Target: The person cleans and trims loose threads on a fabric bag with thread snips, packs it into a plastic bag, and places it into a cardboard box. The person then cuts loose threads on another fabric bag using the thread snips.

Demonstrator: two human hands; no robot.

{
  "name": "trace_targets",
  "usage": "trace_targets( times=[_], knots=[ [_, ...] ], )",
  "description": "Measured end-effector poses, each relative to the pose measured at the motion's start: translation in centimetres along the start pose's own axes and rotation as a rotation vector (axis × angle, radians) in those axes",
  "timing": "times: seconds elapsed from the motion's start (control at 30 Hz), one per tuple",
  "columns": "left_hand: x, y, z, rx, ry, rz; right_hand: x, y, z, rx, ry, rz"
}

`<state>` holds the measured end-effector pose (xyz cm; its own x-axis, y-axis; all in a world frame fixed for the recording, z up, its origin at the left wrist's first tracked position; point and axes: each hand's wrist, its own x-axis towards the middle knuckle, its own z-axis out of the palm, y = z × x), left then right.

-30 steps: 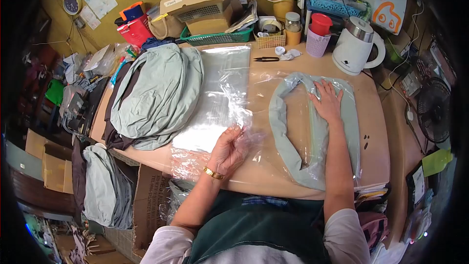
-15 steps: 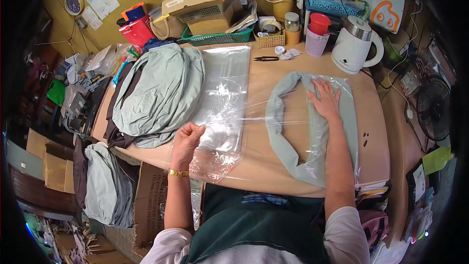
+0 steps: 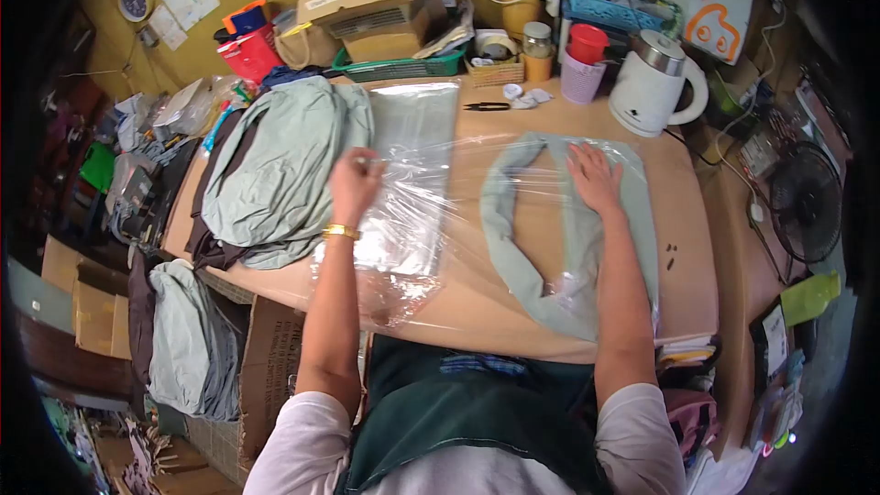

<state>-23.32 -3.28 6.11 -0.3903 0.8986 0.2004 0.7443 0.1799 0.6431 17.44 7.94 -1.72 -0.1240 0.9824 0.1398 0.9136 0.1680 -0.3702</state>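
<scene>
Garment (image 3: 502,220), pale green, looped inside clear plastic bag (image 3: 458,179). Right hand (image 3: 594,179) open, flat atop it. Left hand (image 3: 356,191) closed, pinching film beside fabric pile (image 3: 270,174).

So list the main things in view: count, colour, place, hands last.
Table: one, tan, centre
Bagged fabric: one, grey-green, table right
Fabric pile: one, grey-green and dark, table left
Film sheets: stack, clear, mid-table
Snips: one, black, rear
Long basket: one, green, rear
Kettle: one, white, rear right
Cup: one, red, in lilac holder
Fan: one, black, far right
Left hand: one, bare, beside fabric pile
Right hand: one, bare, on bagged fabric
</scene>
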Motion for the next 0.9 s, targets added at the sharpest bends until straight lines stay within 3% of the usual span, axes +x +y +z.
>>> trace_targets(
  times=[0.03,0.07,0.1,0.13,0.17,0.23,0.27,0.37,0.43,0.53,0.6,0.63,0.67,0.73,0.77,0.83,0.87,0.9],
  knots=[
    [-1.0,2.1,-1.8,0.092,0.137,-0.024,1.0,1.0,0.4,0.108,-0.041,0.013],
    [-0.6,1.2,-2.2,0.173,0.296,0.124,2.7,2.3,0.5,0.099,-0.032,0.032],
    [-0.1,0.6,-2.4,0.253,0.456,0.273,4.4,3.9,0.5,0.284,-0.2,-0.077],
    [-0.9,3.4,-2.8,0.198,0.391,0.385,5.0,5.1,0.3,0.472,-0.367,-0.19],
    [-2.3,7.1,-3.0,0.144,0.325,0.492,4.4,4.5,-1.3,0.472,-0.362,-0.174],
    [-5.7,11.5,0.8,0.203,0.123,0.654,2.6,-0.5,-7.0,0.155,-0.485,-0.008],
    [-7.4,12.8,2.9,0.276,0.046,0.658,1.5,-2.0,-7.4,0.151,-0.484,-0.004],
    [-7.4,9.7,7.3,0.463,-0.036,0.576,-3.7,-3.0,-6.1,-0.131,-0.163,-0.003],
    [-5.8,5.1,7.6,0.702,-0.096,0.308,-4.7,-1.9,-3.8,-0.176,-0.042,0.012],
    [-5.7,1.0,6.3,0.479,-0.146,0.131,-4.4,-0.4,-2.5,-0.077,-0.004,-0.043],
    [-5.7,0.8,6.6,0.485,-0.12,0.148,-4.0,0.0,-2.0,-0.097,-0.01,-0.029],
    [-5.8,0.9,6.5,0.483,-0.086,0.172,-3.7,0.0,-2.0,-0.122,-0.003,-0.016],
    [-5.8,0.0,7.1,0.546,0.097,0.275,-3.7,0.2,-2.1,-0.122,-0.014,-0.02],
    [-5.9,-0.2,7.3,0.503,0.159,0.213,-2.3,0.5,-2.9,0.001,-0.118,0.064],
    [-5.6,-0.4,6.9,0.468,0.227,0.16,-1.6,1.6,-3.7,0.18,-0.131,-0.001],
    [-5.4,-0.3,4.9,0.433,0.113,0.065,-2.5,3.9,-6.1,0.366,-0.091,-0.148],
    [-5.5,-0.5,4.2,0.285,0.103,0.089,-4.9,2.5,-9.6,0.318,-0.074,-0.143],
    [-5.7,0.7,3.0,0.197,-0.041,-0.022,-7.8,0.8,-12.5,0.397,-0.074,0.013]
  ],
)
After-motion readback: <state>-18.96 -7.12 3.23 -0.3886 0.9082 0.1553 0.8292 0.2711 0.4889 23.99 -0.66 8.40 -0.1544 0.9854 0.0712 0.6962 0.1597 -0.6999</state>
